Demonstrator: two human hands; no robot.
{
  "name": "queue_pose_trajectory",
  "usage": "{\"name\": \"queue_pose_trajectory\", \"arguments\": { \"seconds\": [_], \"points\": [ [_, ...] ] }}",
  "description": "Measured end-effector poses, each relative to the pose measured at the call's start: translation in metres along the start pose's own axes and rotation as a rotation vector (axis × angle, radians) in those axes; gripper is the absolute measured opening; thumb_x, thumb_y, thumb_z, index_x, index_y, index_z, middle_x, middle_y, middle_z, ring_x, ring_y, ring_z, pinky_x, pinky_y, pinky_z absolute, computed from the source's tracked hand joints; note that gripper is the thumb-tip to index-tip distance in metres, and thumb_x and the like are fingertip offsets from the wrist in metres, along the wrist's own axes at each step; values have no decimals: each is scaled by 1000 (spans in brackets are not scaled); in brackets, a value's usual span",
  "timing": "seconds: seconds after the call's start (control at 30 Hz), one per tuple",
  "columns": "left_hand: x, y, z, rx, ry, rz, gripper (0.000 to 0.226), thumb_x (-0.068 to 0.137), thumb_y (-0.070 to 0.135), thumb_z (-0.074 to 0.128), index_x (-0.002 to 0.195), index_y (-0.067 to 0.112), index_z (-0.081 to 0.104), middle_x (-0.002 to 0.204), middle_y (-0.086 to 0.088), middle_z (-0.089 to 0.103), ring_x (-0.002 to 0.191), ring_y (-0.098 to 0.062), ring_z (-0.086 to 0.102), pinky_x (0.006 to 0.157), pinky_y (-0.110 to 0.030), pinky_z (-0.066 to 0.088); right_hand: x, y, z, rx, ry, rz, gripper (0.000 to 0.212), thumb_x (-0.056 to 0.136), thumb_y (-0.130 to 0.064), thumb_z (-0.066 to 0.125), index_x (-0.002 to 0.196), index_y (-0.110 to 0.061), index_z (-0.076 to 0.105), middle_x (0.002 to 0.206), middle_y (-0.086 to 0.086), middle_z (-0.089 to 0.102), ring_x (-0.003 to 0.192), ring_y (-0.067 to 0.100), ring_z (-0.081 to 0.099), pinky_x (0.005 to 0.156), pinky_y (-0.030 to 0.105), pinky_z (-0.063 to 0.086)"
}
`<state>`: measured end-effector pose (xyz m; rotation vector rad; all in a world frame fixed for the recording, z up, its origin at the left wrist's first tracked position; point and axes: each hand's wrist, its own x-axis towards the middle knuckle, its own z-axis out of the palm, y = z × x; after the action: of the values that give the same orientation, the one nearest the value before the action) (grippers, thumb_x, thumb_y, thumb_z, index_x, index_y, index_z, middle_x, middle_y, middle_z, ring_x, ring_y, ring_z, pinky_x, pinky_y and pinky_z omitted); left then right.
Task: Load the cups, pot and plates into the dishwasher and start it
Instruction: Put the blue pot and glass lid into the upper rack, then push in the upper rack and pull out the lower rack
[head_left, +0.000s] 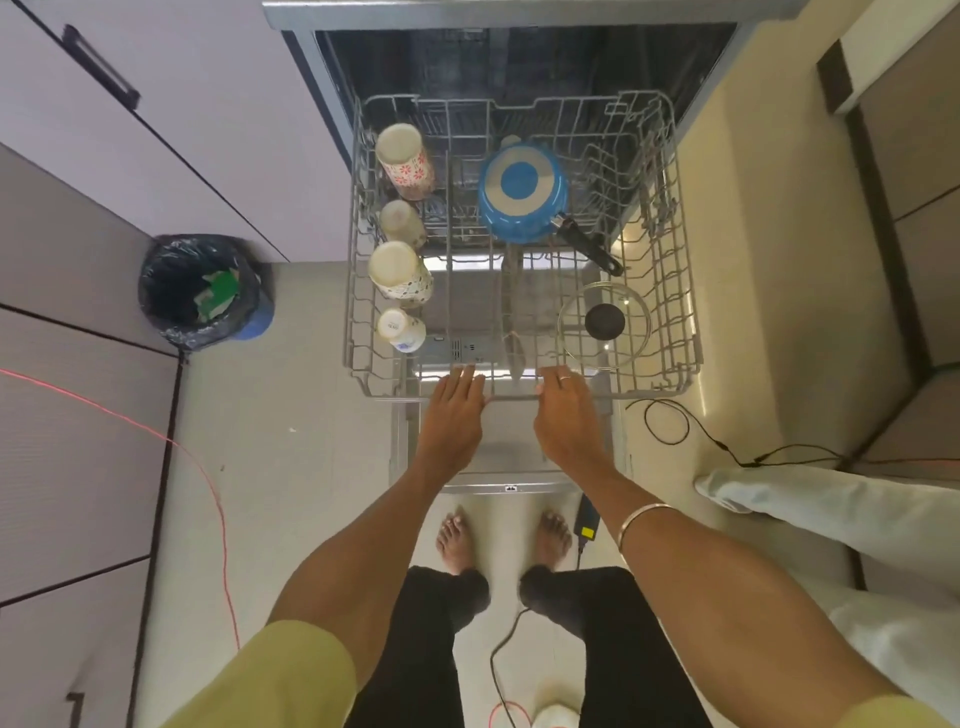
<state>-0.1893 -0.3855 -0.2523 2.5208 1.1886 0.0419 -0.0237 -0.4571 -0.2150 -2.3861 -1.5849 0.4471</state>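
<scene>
Both hands sit on the front rail of the rack: the left hand lies with fingers nearly straight over the rail, the right hand curls its fingers round it. Neither grip holds any dish. Four cups stand upside down along the 9 o'clock side, the blue pot sits inverted toward 12, and its glass lid lies loose at 3. A hard shove could likely topple the cups or slide the lid. No plates are visible, so closing the dishwasher now may leave them out.
</scene>
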Motion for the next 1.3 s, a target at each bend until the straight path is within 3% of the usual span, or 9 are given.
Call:
{"name": "queue_pose_trajectory", "arguments": {
  "seconds": [0.17,0.3,0.5,0.67,0.83,1.07,1.2,1.3],
  "points": [
    [5,-8,15,-25,183,92,34,102,16,48,132,4,56,150,-14,45,138,-35,43,112,-46,37,-3,19,23,3,120,-136,38,102,-13,32,132,-5,54,134,11,55,129,26,47,115,31,22],
    [17,-10,25,-39,284,111,36,96,11,57,131,5,60,150,-11,46,135,-35,46,107,-46,40,9,30,31,-15,163,-193,36,102,-12,38,133,-5,55,137,13,54,132,27,47,115,37,23],
    [37,-13,31,-12,424,116,40,103,22,36,128,7,64,146,-5,51,129,-33,52,102,-44,39,27,30,40,-37,230,-184,38,103,-15,35,135,-9,54,137,8,54,131,24,47,110,39,29],
    [63,-20,31,-3,506,129,43,97,21,40,132,9,62,145,-2,52,130,-32,52,101,-43,37,55,37,46,-92,307,-249,42,104,-21,29,136,-12,55,137,7,55,130,24,49,105,40,31],
    [110,-24,26,10,588,109,46,104,25,30,137,10,57,148,-3,50,133,-32,49,105,-42,34,107,42,45,-98,396,-258,44,102,-21,30,138,-9,53,140,7,53,133,23,47,105,41,31],
    [166,-27,47,25,909,50,47,99,26,33,132,10,62,143,-6,54,136,-31,44,109,-40,31,156,48,58,-98,662,-347,45,101,-21,29,132,-10,60,134,6,59,128,23,53,101,42,36],
    [210,-33,52,15,1111,74,46,98,25,35,133,12,61,145,-6,50,133,-31,47,105,-48,36,188,52,62,-63,834,-423,43,100,-17,34,132,-10,60,137,5,57,133,22,48,108,41,35],
    [230,-43,56,29,1254,109,47,94,23,38,135,11,59,146,-9,51,135,-31,46,110,-48,33,206,55,68,-56,969,-495,42,100,-15,35,133,-7,60,139,5,57,135,20,47,115,37,28]
  ]
}}
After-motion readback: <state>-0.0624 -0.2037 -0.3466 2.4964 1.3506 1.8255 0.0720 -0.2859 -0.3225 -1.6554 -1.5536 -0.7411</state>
